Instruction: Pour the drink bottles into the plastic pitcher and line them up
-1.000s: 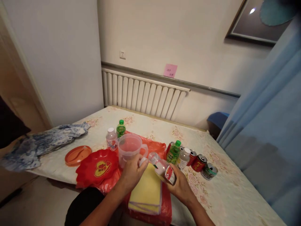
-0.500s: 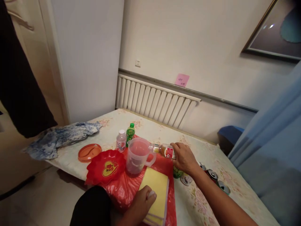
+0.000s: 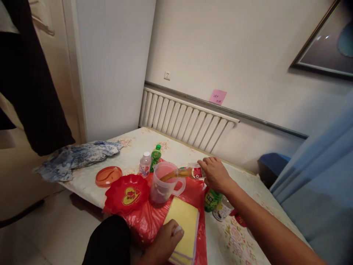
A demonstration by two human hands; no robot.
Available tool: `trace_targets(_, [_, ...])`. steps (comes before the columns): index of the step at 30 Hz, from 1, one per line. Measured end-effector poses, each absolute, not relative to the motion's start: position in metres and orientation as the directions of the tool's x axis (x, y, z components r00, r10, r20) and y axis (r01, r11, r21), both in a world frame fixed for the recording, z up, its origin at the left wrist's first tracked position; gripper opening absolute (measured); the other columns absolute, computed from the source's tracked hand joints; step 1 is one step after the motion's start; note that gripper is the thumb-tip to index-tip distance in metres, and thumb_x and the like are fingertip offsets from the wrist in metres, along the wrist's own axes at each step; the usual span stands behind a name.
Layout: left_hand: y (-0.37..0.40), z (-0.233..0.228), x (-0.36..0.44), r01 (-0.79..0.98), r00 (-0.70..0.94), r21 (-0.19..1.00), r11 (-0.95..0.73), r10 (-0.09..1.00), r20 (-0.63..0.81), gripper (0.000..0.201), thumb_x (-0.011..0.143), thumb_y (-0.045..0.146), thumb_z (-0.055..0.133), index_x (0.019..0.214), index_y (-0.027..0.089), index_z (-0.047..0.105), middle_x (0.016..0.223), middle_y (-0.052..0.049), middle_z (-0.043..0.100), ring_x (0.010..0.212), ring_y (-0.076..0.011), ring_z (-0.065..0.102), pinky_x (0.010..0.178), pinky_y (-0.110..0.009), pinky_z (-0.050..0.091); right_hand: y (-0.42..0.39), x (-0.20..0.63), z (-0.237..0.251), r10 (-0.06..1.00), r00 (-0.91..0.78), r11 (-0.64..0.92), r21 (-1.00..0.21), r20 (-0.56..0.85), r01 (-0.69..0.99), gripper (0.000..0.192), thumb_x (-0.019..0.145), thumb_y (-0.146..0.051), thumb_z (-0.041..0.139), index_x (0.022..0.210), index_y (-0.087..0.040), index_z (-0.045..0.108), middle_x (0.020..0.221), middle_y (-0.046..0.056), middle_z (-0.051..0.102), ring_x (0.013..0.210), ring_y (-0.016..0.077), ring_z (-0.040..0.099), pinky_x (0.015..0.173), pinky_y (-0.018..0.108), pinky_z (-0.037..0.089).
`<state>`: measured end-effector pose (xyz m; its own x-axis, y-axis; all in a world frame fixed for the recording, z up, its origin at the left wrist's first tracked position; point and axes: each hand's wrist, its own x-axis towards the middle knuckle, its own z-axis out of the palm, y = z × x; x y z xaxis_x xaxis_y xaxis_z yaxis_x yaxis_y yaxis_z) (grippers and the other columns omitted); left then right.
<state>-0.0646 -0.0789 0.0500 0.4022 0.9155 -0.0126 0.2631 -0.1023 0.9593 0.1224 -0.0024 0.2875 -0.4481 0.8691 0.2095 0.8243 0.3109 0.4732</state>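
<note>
Floral tablecloth (image 3: pixel 248 243), white radiator (image 3: pixel 187 121), tipped bottle (image 3: pixel 190 172)

A red heart plate (image 3: pixel 126 193) sat on the table (image 3: pixel 182 152), and a small orange dish (image 3: pixel 108 176) lay just beside it. Behind them stood a green bottle (image 3: pixel 156 156) and a clear bottle (image 3: pixel 145 164), side by side. A blue cloth (image 3: pixel 74 158) lay near the table's corner. A pink note (image 3: pixel 217 96) stuck on the wall above the white radiator (image 3: pixel 184 119).

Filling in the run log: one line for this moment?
right hand: tilts bottle over pitcher | left hand: holds cap, on yellow pad
</note>
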Motion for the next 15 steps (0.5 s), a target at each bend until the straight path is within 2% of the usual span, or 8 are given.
trace_targets(7, [-0.078, 0.048, -0.064, 0.283, 0.397, 0.954, -0.098, 0.918, -0.023, 0.023, 0.082, 0.036, 0.049, 0.068, 0.023, 0.036, 0.066, 0.007, 0.034, 0.064, -0.0121, 0.035, 0.058, -0.024, 0.028, 0.004, 0.108, 0.3, 0.805, -0.544, 0.34, 0.569, 0.234, 0.749, 0.043, 0.067, -0.008, 0.06, 0.109, -0.014, 0.059, 0.099, 0.015, 0.061, 0.096, 0.0292, 0.05, 0.096, 0.042, 0.026])
trace_targets(15, [-0.079, 0.062, -0.068, 0.225, 0.395, 0.969, -0.099, 0.919, 0.002, 0.017, 0.08, 0.037, 0.048, 0.076, 0.021, 0.046, 0.071, 0.004, 0.042, 0.067, -0.0137, 0.04, 0.061, -0.024, 0.032, 0.003, 0.093, 0.307, 0.774, -0.595, 0.375, 0.6, 0.217, 0.707, 0.042, 0.071, -0.01, 0.061, 0.112, -0.013, 0.059, 0.102, 0.016, 0.06, 0.101, 0.0314, 0.048, 0.106, 0.048, 0.018])
